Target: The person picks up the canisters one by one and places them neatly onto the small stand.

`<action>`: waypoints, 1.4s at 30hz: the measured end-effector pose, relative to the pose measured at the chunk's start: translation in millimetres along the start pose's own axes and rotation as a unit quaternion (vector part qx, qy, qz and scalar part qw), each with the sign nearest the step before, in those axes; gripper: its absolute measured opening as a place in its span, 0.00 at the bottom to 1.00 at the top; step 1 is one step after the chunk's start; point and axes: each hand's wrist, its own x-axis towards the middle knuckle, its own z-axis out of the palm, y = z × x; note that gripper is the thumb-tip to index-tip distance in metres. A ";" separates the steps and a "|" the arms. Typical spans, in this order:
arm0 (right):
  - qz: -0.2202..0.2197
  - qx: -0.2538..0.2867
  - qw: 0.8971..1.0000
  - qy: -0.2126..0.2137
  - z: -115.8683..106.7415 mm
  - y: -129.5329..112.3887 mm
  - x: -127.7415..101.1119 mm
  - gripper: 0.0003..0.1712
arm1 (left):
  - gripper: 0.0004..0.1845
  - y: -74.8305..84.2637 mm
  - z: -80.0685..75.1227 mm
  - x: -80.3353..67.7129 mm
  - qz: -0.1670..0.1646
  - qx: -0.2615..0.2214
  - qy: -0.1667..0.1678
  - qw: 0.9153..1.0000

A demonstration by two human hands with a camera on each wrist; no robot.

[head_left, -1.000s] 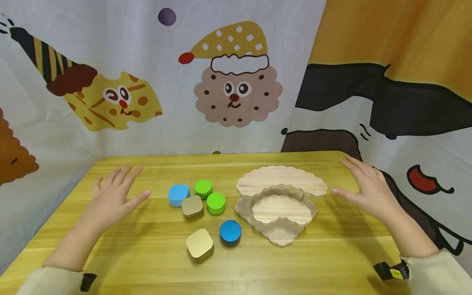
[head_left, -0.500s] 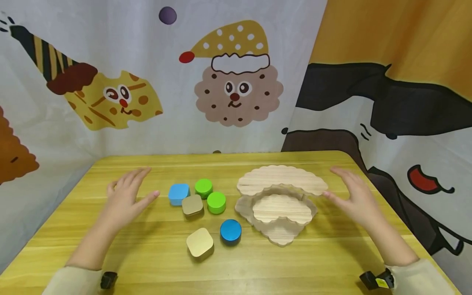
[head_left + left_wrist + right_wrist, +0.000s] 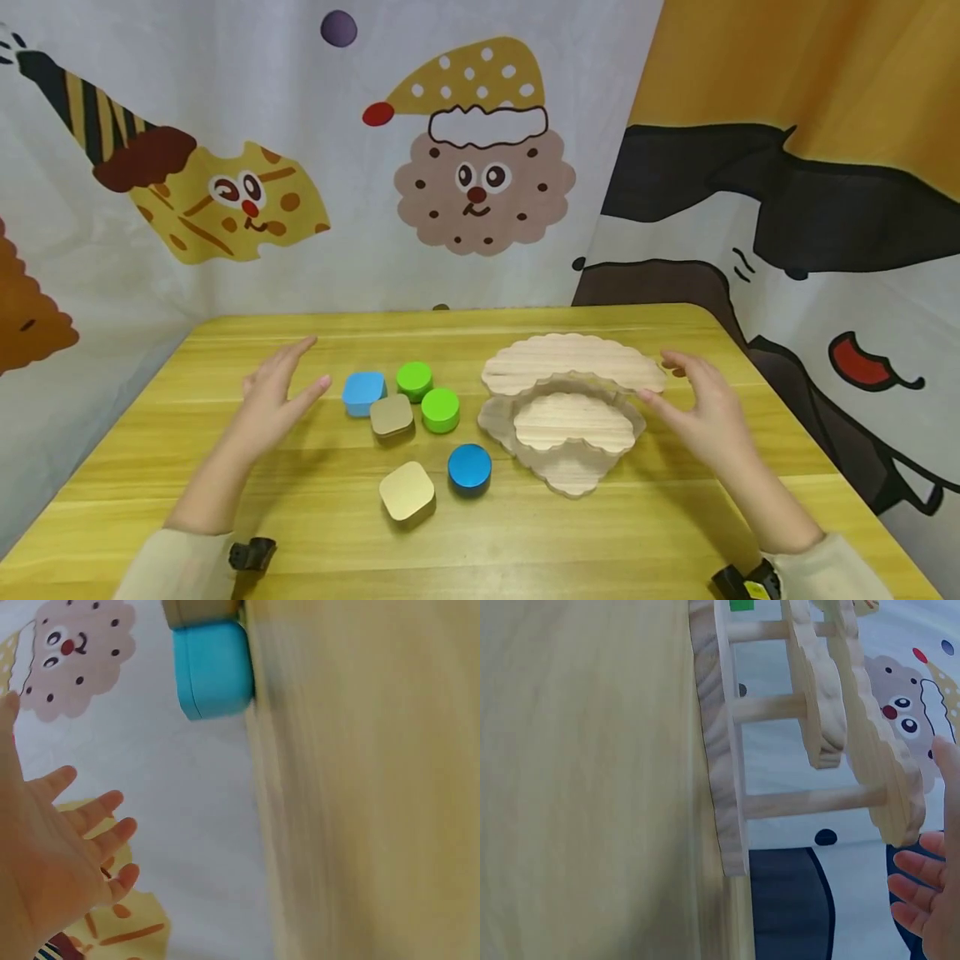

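On a wooden tabletop (image 3: 562,542), a scalloped wooden stand (image 3: 573,421) is approached from its right: the right hand (image 3: 708,408) has been brought inward over the past second to the end of its upper board (image 3: 573,358), while the left hand (image 3: 273,408) has been carried closer to the light-blue square tin (image 3: 365,393). None of the objects has been shifted. Nothing is held yet; the work is judged to be only at the reaching stage. On the left hand, the fingers (image 3: 97,814) are spread; on the right, they are loosely bent, thumb apart, with nothing pinched. Whether the upper board is touched cannot be told.

Counted by size: one printed curtain (image 3: 360,192), hung behind; one tabletop; one stand, right of centre, its three boards joined by pegs (image 3: 814,801); two hands; and six tins, grouped left of the stand. Three are squared, one light blue and two gold (image 3: 407,492); three are round, two green (image 3: 440,410) and one darker blue (image 3: 470,469).
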 end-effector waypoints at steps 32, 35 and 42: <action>0.045 -0.010 0.997 0.068 21.3 -6.0 -2.8 0.35 | 0.33 -29.9 39.4 10.0 -0.062 -0.169 -0.125 0.976; 0.044 -0.007 0.996 0.072 22.4 -6.9 -2.8 0.35 | 0.33 -31.5 40.4 8.9 -0.067 -0.183 -0.128 0.972; 0.031 -0.004 0.996 0.089 24.9 -7.3 -2.0 0.34 | 0.35 -32.5 41.7 7.9 -0.084 -0.201 -0.136 0.966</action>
